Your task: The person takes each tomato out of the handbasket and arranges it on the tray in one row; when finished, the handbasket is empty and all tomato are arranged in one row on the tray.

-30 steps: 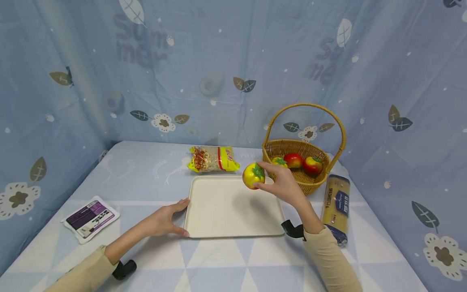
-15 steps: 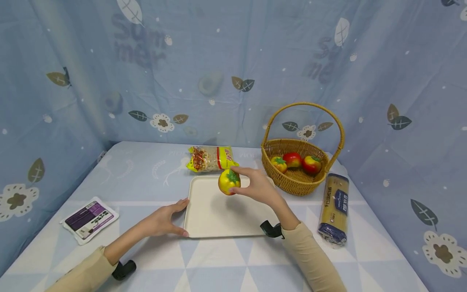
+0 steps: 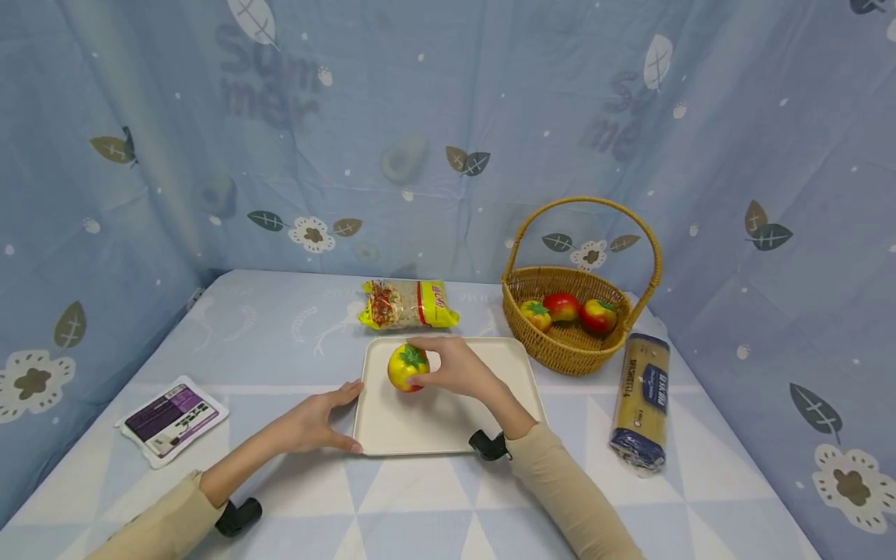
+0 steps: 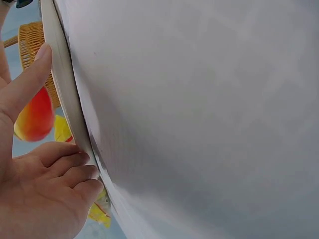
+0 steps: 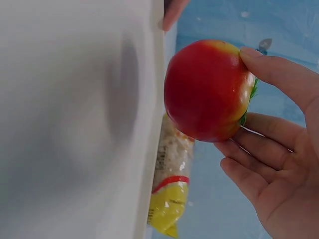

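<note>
My right hand [image 3: 455, 369] pinches a red-and-yellow fruit with a green leafy top [image 3: 402, 368] between thumb and fingers. In the right wrist view, the fruit's red underside [image 5: 207, 92] shows, with a shadow on the tray apart from it. Below it lies a cream rectangular tray [image 3: 483, 424]; the fruit is above its left part. My left hand [image 3: 315, 424] rests against the tray's left edge, thumb and fingers spread apart. The left wrist view shows the thumb [image 4: 35, 74] and fingertips along the tray rim [image 4: 67, 84].
At the back right stands a wicker basket [image 3: 570, 360] with a tall handle and 3 similar fruits inside. A spaghetti pack [image 3: 640, 404] lies right of the tray. Behind the tray is a yellow-ended food bag [image 3: 406, 304]. A white-and-purple packet [image 3: 173, 420] lies far left.
My right hand has carried the fruit leftwards from beside the basket and somewhat lower over the tray's left part. My left hand has stayed at the tray's edge.
</note>
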A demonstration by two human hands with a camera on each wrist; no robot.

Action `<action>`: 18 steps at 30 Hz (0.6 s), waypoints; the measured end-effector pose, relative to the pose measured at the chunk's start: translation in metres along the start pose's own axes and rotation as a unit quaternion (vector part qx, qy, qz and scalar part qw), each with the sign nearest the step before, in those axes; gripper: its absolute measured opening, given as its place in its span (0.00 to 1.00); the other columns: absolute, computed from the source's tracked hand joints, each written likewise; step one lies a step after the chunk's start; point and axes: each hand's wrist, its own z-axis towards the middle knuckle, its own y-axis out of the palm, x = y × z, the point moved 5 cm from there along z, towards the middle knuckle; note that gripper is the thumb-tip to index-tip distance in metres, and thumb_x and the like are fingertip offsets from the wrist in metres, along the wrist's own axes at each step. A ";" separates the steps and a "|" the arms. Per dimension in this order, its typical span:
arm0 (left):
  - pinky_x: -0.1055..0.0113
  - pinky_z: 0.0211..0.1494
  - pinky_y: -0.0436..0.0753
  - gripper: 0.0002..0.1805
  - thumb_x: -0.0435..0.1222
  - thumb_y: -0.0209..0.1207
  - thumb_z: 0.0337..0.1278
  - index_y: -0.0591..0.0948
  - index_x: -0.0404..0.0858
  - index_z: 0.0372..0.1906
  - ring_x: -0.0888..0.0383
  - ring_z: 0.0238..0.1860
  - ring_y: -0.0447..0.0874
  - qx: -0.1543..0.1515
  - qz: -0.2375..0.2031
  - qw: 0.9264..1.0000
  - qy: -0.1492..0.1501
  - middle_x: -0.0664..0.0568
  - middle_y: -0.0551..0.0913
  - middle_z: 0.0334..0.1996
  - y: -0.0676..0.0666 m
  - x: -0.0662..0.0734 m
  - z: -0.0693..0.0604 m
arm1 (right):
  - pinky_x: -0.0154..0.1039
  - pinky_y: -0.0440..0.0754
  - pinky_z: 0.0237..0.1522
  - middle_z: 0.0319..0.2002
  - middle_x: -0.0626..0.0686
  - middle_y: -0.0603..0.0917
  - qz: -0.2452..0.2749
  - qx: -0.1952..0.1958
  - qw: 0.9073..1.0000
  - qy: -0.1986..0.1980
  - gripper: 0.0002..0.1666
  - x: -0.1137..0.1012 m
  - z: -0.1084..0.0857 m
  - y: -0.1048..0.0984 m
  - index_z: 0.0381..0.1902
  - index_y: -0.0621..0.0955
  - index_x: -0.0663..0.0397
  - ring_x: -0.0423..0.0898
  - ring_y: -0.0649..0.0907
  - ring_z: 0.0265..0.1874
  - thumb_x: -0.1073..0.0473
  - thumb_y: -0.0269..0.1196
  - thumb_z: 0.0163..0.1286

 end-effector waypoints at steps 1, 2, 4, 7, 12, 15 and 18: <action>0.41 0.69 0.58 0.59 0.51 0.76 0.35 0.60 0.27 0.71 0.34 0.70 0.53 0.000 -0.001 1.000 0.000 0.34 0.56 0.71 0.000 0.000 0.000 | 0.39 0.73 0.61 0.59 0.54 0.79 0.000 -0.003 1.000 0.002 0.36 0.000 0.002 0.002 0.62 0.76 0.62 0.47 0.77 0.58 0.56 0.73 0.58; 0.41 0.69 0.59 0.59 0.51 0.76 0.35 0.60 0.28 0.71 0.34 0.70 0.53 0.000 0.000 1.000 -0.001 0.34 0.56 0.71 0.000 0.000 0.000 | 0.39 0.73 0.61 0.59 0.54 0.79 -0.001 -0.005 1.000 0.003 0.36 0.000 0.004 0.005 0.62 0.76 0.62 0.47 0.78 0.58 0.56 0.73 0.58; 0.41 0.69 0.59 0.59 0.51 0.76 0.35 0.60 0.28 0.71 0.34 0.70 0.54 0.001 0.000 1.000 -0.002 0.34 0.57 0.71 -0.001 0.000 0.001 | 0.39 0.73 0.61 0.58 0.54 0.80 -0.004 -0.009 1.000 0.005 0.36 0.001 0.008 0.009 0.62 0.76 0.62 0.47 0.78 0.58 0.55 0.73 0.57; 0.41 0.69 0.59 0.59 0.51 0.76 0.35 0.60 0.27 0.71 0.34 0.70 0.53 0.002 0.001 1.000 -0.002 0.34 0.57 0.71 -0.001 0.000 0.001 | 0.38 0.72 0.62 0.58 0.55 0.80 -0.005 -0.015 1.000 0.005 0.36 0.000 0.013 0.016 0.61 0.77 0.62 0.47 0.78 0.57 0.54 0.73 0.57; 0.40 0.68 0.59 0.59 0.51 0.76 0.35 0.60 0.27 0.71 0.34 0.70 0.53 0.000 -0.005 1.000 0.004 0.33 0.57 0.71 -0.001 0.000 0.000 | 0.36 0.73 0.61 0.57 0.55 0.81 -0.006 -0.027 1.000 0.007 0.36 -0.001 0.018 0.026 0.61 0.77 0.62 0.47 0.79 0.57 0.53 0.73 0.57; 0.39 0.68 0.59 0.59 0.51 0.76 0.35 0.60 0.27 0.71 0.33 0.70 0.53 0.000 -0.005 1.000 0.006 0.33 0.57 0.71 0.000 0.001 0.000 | 0.36 0.72 0.61 0.57 0.56 0.80 -0.001 -0.031 0.999 0.010 0.36 -0.002 0.020 0.029 0.61 0.76 0.63 0.47 0.78 0.58 0.54 0.73 0.57; 0.39 0.68 0.59 0.58 0.51 0.76 0.35 0.60 0.28 0.71 0.33 0.70 0.53 0.001 -0.006 1.000 0.004 0.33 0.57 0.71 0.000 0.001 0.001 | 0.35 0.72 0.61 0.58 0.56 0.79 0.000 -0.032 0.999 0.009 0.37 -0.004 0.022 0.031 0.62 0.75 0.63 0.47 0.77 0.59 0.54 0.72 0.58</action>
